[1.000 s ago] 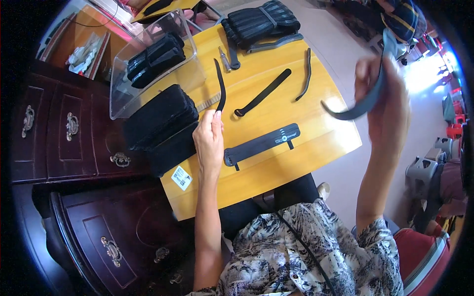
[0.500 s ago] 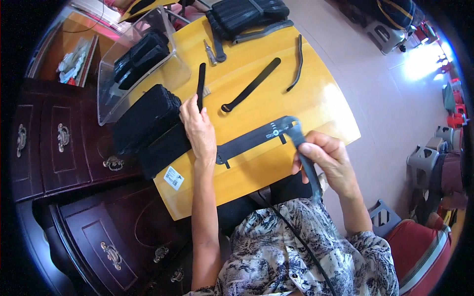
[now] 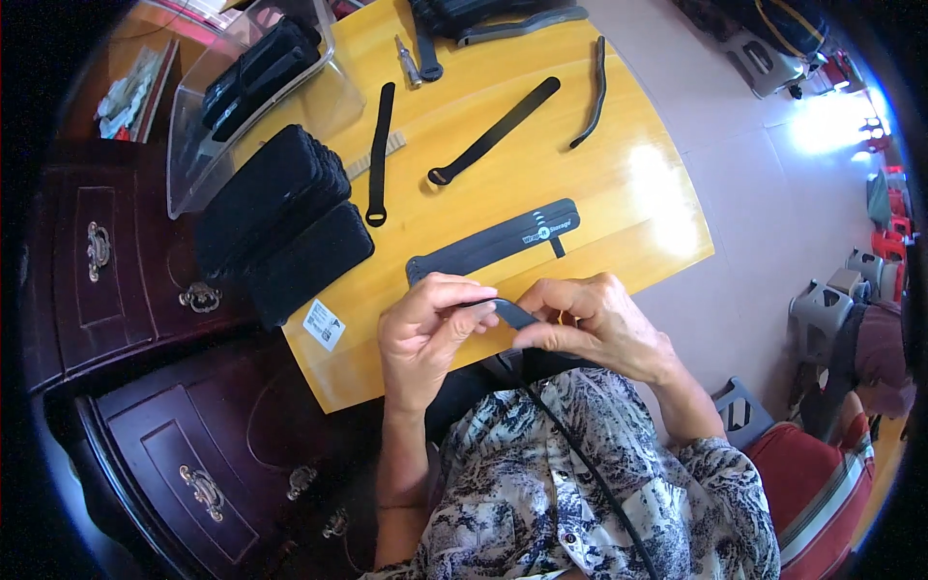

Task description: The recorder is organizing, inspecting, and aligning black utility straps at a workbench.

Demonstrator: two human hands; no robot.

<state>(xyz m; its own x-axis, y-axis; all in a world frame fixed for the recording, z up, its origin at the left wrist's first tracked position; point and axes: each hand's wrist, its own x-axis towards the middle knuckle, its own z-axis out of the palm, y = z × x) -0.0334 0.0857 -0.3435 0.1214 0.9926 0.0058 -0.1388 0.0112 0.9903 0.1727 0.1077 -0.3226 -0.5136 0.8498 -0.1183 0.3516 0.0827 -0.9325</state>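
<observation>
Close to my body, over the table's near edge, I hold a dark grey strap (image 3: 514, 314) between both hands. My left hand (image 3: 425, 338) is closed in a pinch on one end. The fingers of my right hand (image 3: 604, 324) are closed round the other end, which they partly hide. Just beyond my hands lies a flat black band (image 3: 483, 244) with pale print. Farther off are a narrow black strap (image 3: 380, 159) with a slotted end and a longer slotted strap (image 3: 498, 129). Another thin strap (image 3: 594, 92) rests on its edge at the right.
Stacked black fabric pieces (image 3: 266, 198) and a white label (image 3: 322, 324) occupy the yellow table's (image 3: 628, 242) left side. Behind them stands a clear plastic bin (image 3: 184, 159) with black bundles. A screwdriver-like tool (image 3: 406, 63) lies near the far bundle (image 3: 474, 14). Dark drawers (image 3: 145, 251) stand left.
My left hand has left the narrow strap on the table and come nearer to pinch the held strap. My right hand has brought that strap leftward. The view has shifted slightly.
</observation>
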